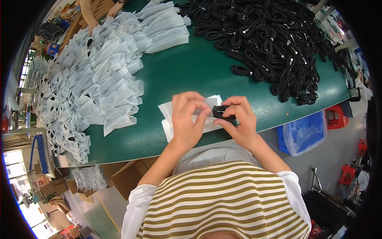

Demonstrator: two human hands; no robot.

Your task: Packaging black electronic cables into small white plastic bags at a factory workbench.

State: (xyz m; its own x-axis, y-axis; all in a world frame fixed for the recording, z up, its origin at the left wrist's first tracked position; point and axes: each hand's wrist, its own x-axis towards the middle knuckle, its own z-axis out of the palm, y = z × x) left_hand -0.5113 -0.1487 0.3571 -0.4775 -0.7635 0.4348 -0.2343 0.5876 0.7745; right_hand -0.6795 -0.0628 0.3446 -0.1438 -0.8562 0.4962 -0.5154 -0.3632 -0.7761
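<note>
My right hand (240, 119) pinches a small coiled black cable (221, 112) at the near edge of the green table (191, 71). Beside it, my left hand (186, 117) grips the mouth of a white fabric pouch (211, 102), and the cable's end sits at that opening. Under both hands lies a short stack of flat white pouches (167, 119). My thumbs nearly touch over the pouch.
A large heap of filled white pouches (95, 79) covers the table's left side, and a pile of coiled black cables (274, 40) fills the far right. Another person's hands (99, 16) work at the far left. A blue bin (304, 133) and red stools (337, 116) stand on the floor at right.
</note>
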